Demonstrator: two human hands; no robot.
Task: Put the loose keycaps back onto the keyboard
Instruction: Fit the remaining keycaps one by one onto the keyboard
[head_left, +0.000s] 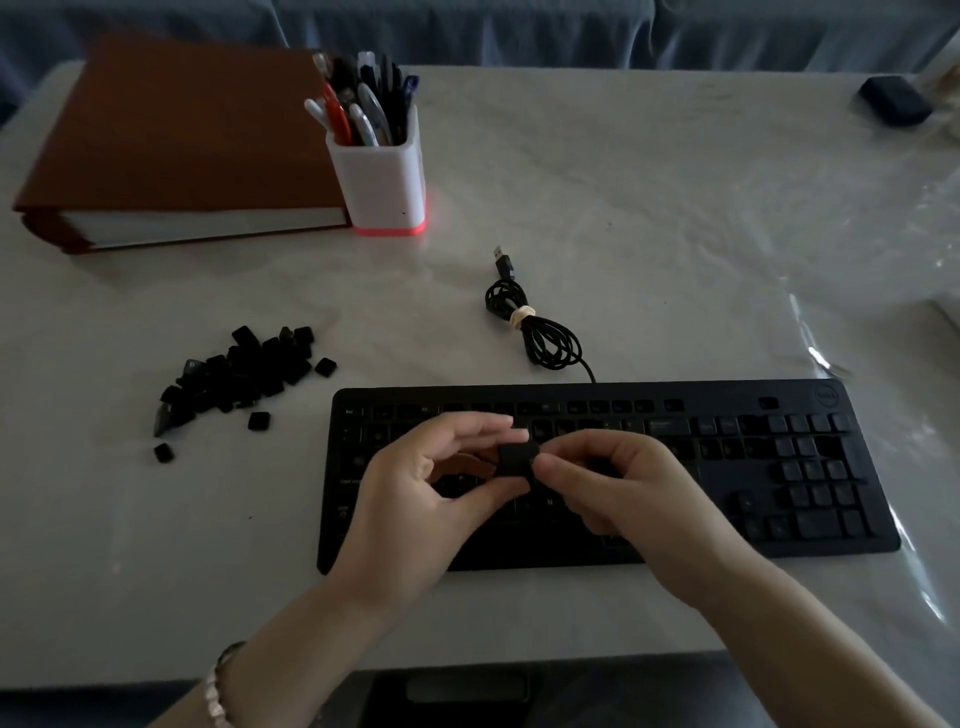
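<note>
Bare forearms reach in from the near edge, a bracelet (215, 686) on the left wrist. The left hand (431, 486) and right hand (615, 491) pinch one black keycap (515, 457) between them, each grip clamped on it above the keyboard (571, 393). Loose keycaps (239, 374) lie heaped to its left on the pale, dim table (649, 234). Far left stand a brown binder (171, 140) and a pen cup (382, 182); blue-grey cloth (467, 26) hangs behind.
</note>
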